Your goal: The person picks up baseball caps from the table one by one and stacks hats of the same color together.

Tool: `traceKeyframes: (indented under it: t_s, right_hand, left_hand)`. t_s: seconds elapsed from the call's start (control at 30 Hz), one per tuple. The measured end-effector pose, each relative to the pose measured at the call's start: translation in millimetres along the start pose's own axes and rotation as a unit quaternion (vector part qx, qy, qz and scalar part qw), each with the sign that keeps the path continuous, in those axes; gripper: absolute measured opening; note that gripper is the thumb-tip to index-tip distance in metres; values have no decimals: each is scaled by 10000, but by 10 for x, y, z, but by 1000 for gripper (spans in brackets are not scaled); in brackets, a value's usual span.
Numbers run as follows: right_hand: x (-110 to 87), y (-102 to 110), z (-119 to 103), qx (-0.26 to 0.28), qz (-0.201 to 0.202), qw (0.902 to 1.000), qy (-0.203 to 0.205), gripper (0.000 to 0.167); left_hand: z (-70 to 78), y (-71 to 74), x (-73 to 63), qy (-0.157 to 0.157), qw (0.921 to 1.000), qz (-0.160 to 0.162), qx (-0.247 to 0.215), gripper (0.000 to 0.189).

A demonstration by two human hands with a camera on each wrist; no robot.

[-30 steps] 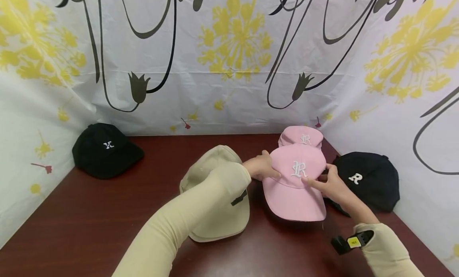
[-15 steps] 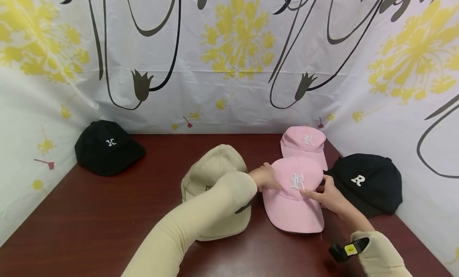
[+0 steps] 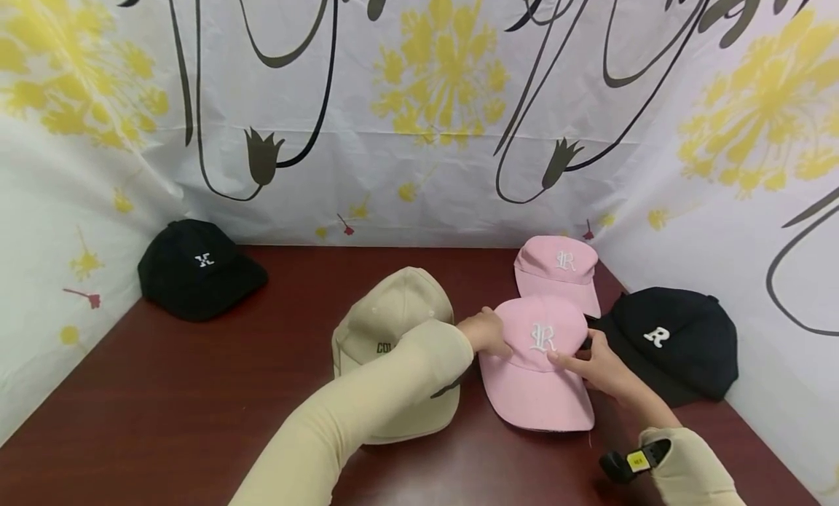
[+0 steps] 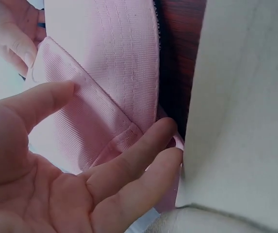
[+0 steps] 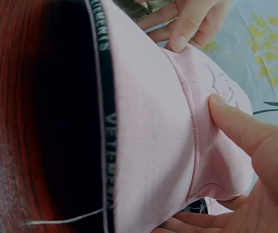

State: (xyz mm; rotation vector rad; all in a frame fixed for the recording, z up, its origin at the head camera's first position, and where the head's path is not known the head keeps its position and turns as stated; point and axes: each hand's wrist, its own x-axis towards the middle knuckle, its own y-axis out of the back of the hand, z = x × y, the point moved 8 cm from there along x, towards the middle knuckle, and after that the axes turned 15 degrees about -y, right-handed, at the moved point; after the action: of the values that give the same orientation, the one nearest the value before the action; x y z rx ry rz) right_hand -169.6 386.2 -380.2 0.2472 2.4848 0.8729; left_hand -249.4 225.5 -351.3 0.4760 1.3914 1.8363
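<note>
A pink baseball cap [image 3: 539, 393] with a white embroidered letter on its crown lies between both hands, its brim toward me. My left hand [image 3: 485, 332] holds the crown's left side, the thumb on the front near the brim seam. From the right, my right hand [image 3: 601, 364] grips the same cap, thumb on the front panel and fingers round the side. In the right wrist view the pink cap [image 5: 148, 126] shows a dark lettered band along the brim's edge. A beige cap [image 3: 400, 302] lies left of it, partly hidden under my left sleeve.
Behind the held cap sits another pink cap [image 3: 556, 266]. A black cap [image 3: 688, 338] with a white R lies at the right, by the cloth wall. Another black cap [image 3: 193, 269] is at the far left of the dark red table [image 3: 197, 389].
Both hands have brought the pink cap down and toward me, away from the other pink cap, whose brim now shows. The view has shifted slightly.
</note>
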Motion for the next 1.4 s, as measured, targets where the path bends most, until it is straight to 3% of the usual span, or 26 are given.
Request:
traceKeyframes:
  t_s: [0.17,0.5,0.83,1.13,1.33,1.4]
  right_hand:
    - [-4,-8,58,-30,157,9999,-17,97]
    - [-1,16,56,-187,481,9985,155,93]
    - [7,19,19,-230,449,9985,201,94]
    - [-40,0,-17,-214,373,9988,250,94]
    - [-45,-7,-37,-199,302,9987,367,98]
    - [-42,1,-31,-206,269,9990,294,101]
  left_hand:
    - [24,-58,-8,-34,9999,-20,97,55]
    - [65,-38,-40,-36,9999,-3,168,47]
    - [17,3,-19,55,9997,2,223,58]
    - [-2,108,-44,-281,9996,91,5,58]
    - [0,142,-61,-347,9978,241,-518,60]
    - [8,165,-63,-395,9977,246,-486,56]
